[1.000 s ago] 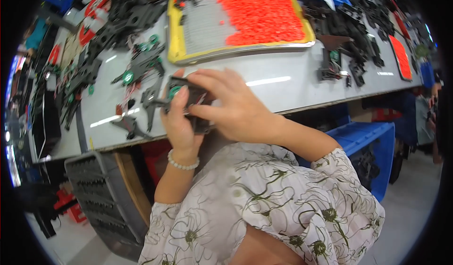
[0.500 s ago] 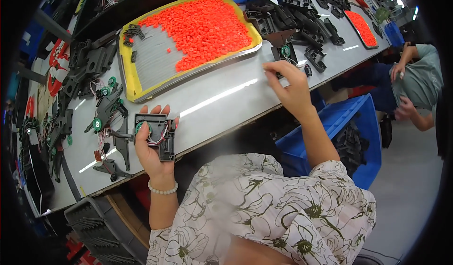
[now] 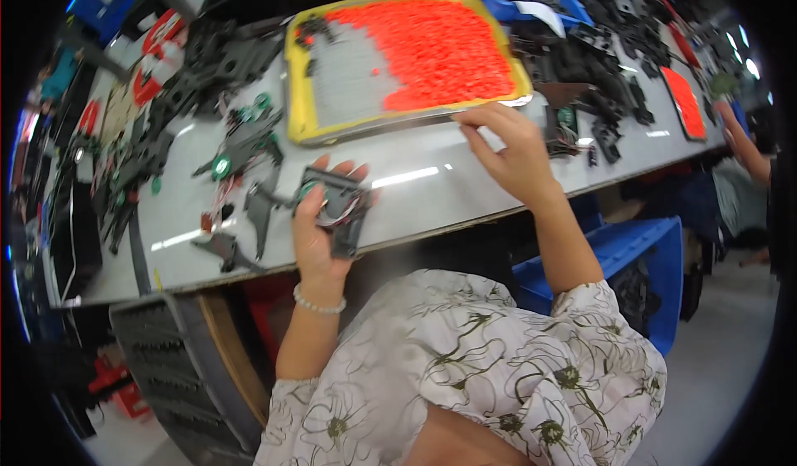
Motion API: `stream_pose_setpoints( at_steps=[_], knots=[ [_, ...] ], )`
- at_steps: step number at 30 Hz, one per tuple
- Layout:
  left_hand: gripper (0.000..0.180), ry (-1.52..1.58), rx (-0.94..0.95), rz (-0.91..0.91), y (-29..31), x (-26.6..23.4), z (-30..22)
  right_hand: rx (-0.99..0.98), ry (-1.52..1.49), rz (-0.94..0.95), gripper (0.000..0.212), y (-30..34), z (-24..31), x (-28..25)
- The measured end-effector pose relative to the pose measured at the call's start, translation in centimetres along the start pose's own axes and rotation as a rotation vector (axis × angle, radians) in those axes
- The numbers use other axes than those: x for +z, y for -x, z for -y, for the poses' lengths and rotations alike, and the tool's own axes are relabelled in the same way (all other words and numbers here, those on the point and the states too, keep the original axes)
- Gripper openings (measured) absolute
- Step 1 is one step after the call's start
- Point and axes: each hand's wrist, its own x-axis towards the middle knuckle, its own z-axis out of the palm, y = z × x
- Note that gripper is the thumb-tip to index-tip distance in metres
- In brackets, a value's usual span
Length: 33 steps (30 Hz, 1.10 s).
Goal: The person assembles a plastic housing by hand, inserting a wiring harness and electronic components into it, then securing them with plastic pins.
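Observation:
In my left hand (image 3: 320, 217) is a dark grey plastic housing (image 3: 353, 232), gripped by its side with the thumb across the front. Thin wires and a round green part show inside its open face. My right hand (image 3: 510, 155) hovers by the front right edge of a yellow-rimmed tray (image 3: 303, 130). Thumb and forefinger there are bent toward each other; whatever sits between the tips, if anything, is too small to make out. Many small orange-red plastic pieces (image 3: 448, 59) fill the tray's right and back, and a few dark parts (image 3: 314, 30) lie in its left corner.
Dark brackets with green round parts and wires (image 3: 241, 155) lie left on the white table (image 3: 407, 188). More black parts (image 3: 581, 63) are heaped right of the tray. A blue crate (image 3: 664, 275) stands below the table edge, and another person (image 3: 739, 175) is at far right.
The view has turned, so the table and tray sit further right in the picture. My right hand has moved leftward over the table to the tray's edge. My left hand still holds the housing, now tilted.

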Motion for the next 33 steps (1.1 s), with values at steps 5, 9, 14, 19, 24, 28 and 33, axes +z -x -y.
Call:
stream_pose_setpoints(
  at_steps=[5,9,14,19,24,28,33],
  knots=[
    [0.050,-0.080,0.081,-0.050,0.4,-0.9,-0.5,0.035,0.101,-0.174,0.013,0.9,-2.3,-4.6],
    [0.048,-0.131,0.094,-0.029,0.2,-0.6,-0.3,0.277,0.147,-0.471,0.014,2.4,-6.3,-11.3],
    [0.047,-0.131,0.043,0.030,-0.5,-0.7,-0.1,0.538,0.367,-0.264,0.024,4.7,-13.6,-17.1],
    [0.047,-0.100,0.028,0.037,-0.5,-0.4,0.3,0.398,0.792,-0.078,0.024,6.0,-17.8,-14.7],
    [0.047,-0.062,0.006,0.036,-0.3,-0.2,0.5,0.335,0.742,-0.082,0.019,5.4,-19.2,-16.0],
    [0.047,-0.050,0.002,0.040,-0.2,-0.1,0.4,0.661,0.234,-0.255,0.015,4.8,-18.7,-18.7],
    [0.047,-0.038,-0.015,0.063,-0.3,-0.2,0.3,0.635,-0.886,-0.593,0.023,4.5,-15.7,-19.3]
  ],
)
